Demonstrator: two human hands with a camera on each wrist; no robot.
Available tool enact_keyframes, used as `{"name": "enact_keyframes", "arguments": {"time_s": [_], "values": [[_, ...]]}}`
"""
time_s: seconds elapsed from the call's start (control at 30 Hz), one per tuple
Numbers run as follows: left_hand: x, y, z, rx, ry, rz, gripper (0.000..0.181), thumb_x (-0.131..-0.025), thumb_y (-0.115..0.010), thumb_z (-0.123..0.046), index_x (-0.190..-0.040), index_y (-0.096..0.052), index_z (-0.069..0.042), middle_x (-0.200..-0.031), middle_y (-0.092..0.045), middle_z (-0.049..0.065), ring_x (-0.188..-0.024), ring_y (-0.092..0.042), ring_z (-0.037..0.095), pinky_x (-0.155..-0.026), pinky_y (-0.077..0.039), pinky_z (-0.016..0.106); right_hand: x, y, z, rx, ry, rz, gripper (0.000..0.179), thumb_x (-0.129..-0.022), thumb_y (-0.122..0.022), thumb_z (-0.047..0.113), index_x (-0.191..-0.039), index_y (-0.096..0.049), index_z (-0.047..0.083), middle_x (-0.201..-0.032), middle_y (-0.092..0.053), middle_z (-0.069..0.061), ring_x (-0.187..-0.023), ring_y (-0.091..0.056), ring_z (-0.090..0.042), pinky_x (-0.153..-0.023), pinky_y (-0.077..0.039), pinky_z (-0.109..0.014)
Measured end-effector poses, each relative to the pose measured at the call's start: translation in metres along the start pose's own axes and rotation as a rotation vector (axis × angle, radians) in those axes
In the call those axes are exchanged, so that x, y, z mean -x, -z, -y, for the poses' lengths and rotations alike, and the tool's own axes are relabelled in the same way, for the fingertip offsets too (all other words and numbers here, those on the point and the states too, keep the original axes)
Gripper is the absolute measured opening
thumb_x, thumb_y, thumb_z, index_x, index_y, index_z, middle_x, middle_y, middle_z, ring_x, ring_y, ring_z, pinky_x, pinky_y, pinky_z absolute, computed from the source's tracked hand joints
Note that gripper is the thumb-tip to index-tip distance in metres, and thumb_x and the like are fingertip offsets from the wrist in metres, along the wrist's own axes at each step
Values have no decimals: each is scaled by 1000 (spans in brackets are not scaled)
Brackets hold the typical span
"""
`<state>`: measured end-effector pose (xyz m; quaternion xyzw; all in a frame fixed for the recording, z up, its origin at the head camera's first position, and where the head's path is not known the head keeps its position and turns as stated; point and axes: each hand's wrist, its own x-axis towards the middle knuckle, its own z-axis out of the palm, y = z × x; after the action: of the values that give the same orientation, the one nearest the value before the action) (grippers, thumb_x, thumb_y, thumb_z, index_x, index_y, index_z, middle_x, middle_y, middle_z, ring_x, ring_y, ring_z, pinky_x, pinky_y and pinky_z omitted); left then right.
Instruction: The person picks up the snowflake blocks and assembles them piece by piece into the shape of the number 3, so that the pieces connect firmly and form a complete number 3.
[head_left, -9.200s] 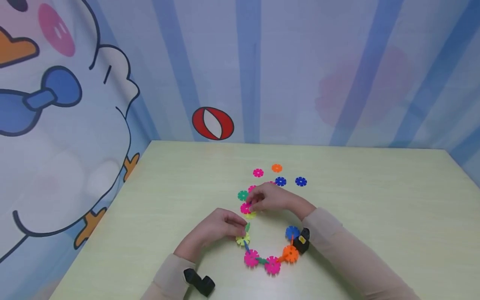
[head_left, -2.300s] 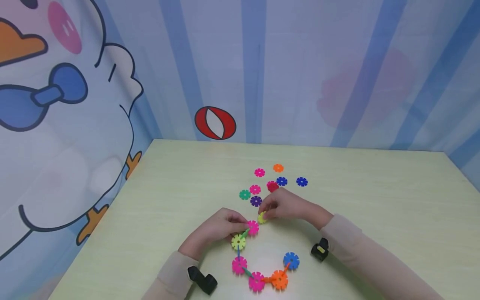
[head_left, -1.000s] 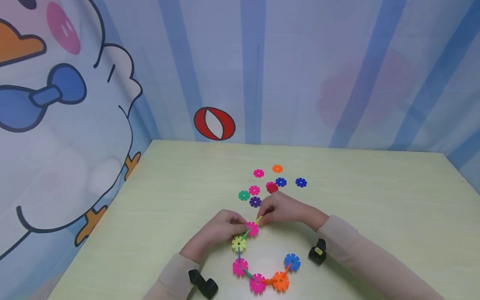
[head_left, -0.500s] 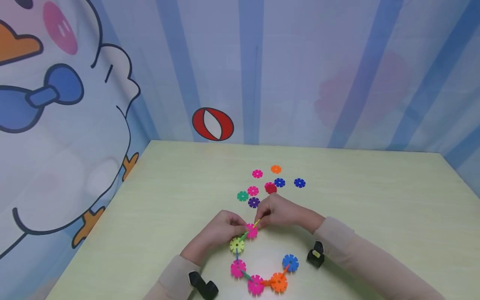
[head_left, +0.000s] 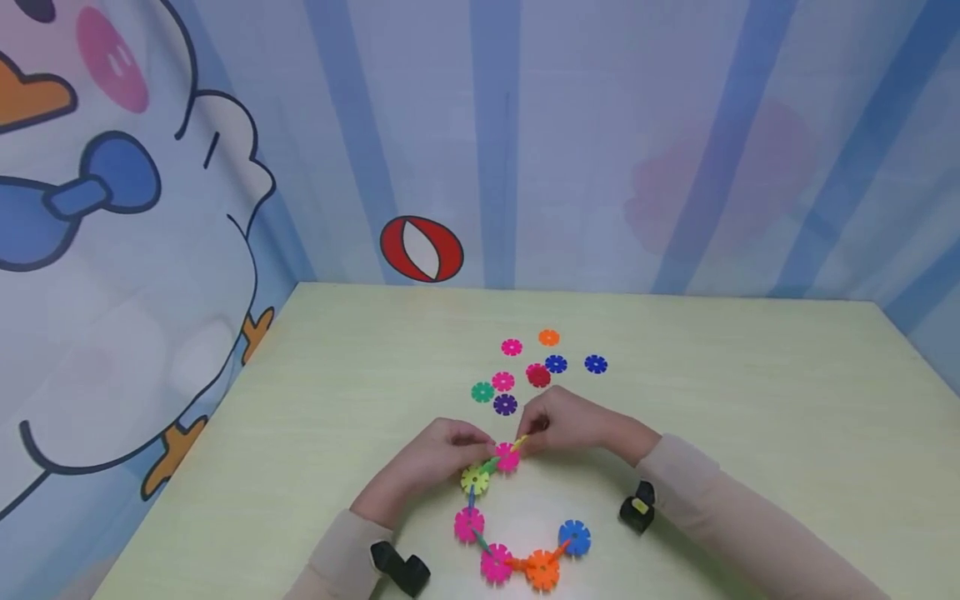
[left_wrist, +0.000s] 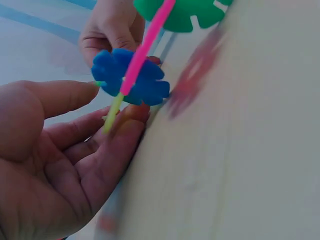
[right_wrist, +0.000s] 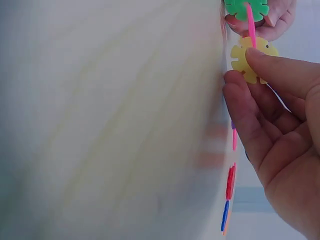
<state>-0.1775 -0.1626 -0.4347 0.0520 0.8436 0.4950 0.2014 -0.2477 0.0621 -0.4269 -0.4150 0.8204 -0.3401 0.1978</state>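
Observation:
In the head view, a curved chain of slotted plastic snowflake discs runs from a blue disc [head_left: 575, 538] past an orange disc [head_left: 542, 570] and a yellow-green disc [head_left: 475, 480] to a pink disc [head_left: 507, 457]. My left hand [head_left: 433, 460] pinches the chain near this pink end. My right hand [head_left: 573, 425] holds a yellow disc [right_wrist: 254, 62] between thumb and fingers, set edge-on into the pink one. In the right wrist view a green disc [right_wrist: 246, 9] lies beyond the pink edge. The left wrist view shows a blue disc [left_wrist: 132, 75] beside my left thumb; my left fingertips are partly hidden.
Loose discs lie flat beyond my hands: purple [head_left: 506, 404], green [head_left: 482, 392], red [head_left: 538, 377], orange [head_left: 549, 337], dark blue [head_left: 596, 364] and several pink ones. The pale table [head_left: 712, 358] ends at a printed cloth backdrop [head_left: 585, 167]. Black wrist cameras sit at both cuffs.
Since the oldest frame, a pink disc has joined the chain's end, and my right hand has taken the yellow disc and brought it edge-on into the pink one. The chain has shifted toward me.

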Motion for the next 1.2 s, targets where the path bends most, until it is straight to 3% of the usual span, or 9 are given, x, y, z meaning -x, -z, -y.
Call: {"name": "enact_keyframes", "arguments": {"time_s": [0.17, 0.27, 0.43, 0.6, 0.7, 0.9, 1.2], "values": [[2, 6, -2, 52, 12, 47, 35, -91, -67, -29, -115, -67, -5, -100, -67, 4, -79, -62, 17, -70, -56, 31, 7, 4, -3, 47, -40, -15, 4, -83, -74, 14, -80, -73, 11, -70, -64, 10, -64, -53, -5, -64, -50, -21], [4, 8, -4, 31, 0, 60, 40, -88, -70, -31, -118, -65, -5, -99, -67, 4, -82, -62, 17, -74, -55, 32, 14, 6, -4, 72, -58, -26, 7, -83, -74, 14, -76, -71, 13, -66, -61, 10, -61, -50, -5, -61, -47, -21], [6, 10, -5, -39, -26, 16, 46, -84, -73, -32, -123, -63, -8, -104, -63, 3, -92, -57, 18, -76, -52, 32, 23, 8, -4, 75, -90, -54, 13, -82, -73, 12, -70, -67, 13, -62, -56, 9, -58, -46, -5, -57, -43, -20], [7, 12, -5, 14, -25, 5, 51, -85, -74, -25, -128, -57, -5, -107, -62, 8, -84, -61, 18, -72, -55, 32, 31, 6, -5, 50, -151, -93, 16, -81, -71, 10, -67, -63, 13, -59, -52, 7, -55, -43, -6, -54, -39, -20], [10, 12, -7, 18, -15, -13, 53, -84, -74, -22, -130, -56, -3, -108, -61, 9, -81, -62, 18, -70, -56, 32, 35, 2, -3, 20, -203, -126, 20, -80, -70, 8, -64, -60, 12, -57, -51, 6, -53, -42, -7, -53, -37, -21], [11, 13, -8, -78, 43, -113, 54, -79, -79, -22, -128, -59, -10, -112, -61, 5, -98, -55, 21, -77, -53, 34, 37, -11, 9, -30, -306, -169, 30, -81, -68, 8, -58, -50, 12, -52, -45, 4, -50, -43, -10, -52, -35, -23], [12, 19, -5, -137, 76, -157, 39, -81, -74, -10, -119, -65, -9, -111, -62, 6, -97, -56, 21, -75, -54, 34, 41, -25, 23, -56, -271, -134, 23, -83, -72, 12, -65, -57, 11, -58, -51, 5, -55, -45, -9, -52, -38, -22]]}}
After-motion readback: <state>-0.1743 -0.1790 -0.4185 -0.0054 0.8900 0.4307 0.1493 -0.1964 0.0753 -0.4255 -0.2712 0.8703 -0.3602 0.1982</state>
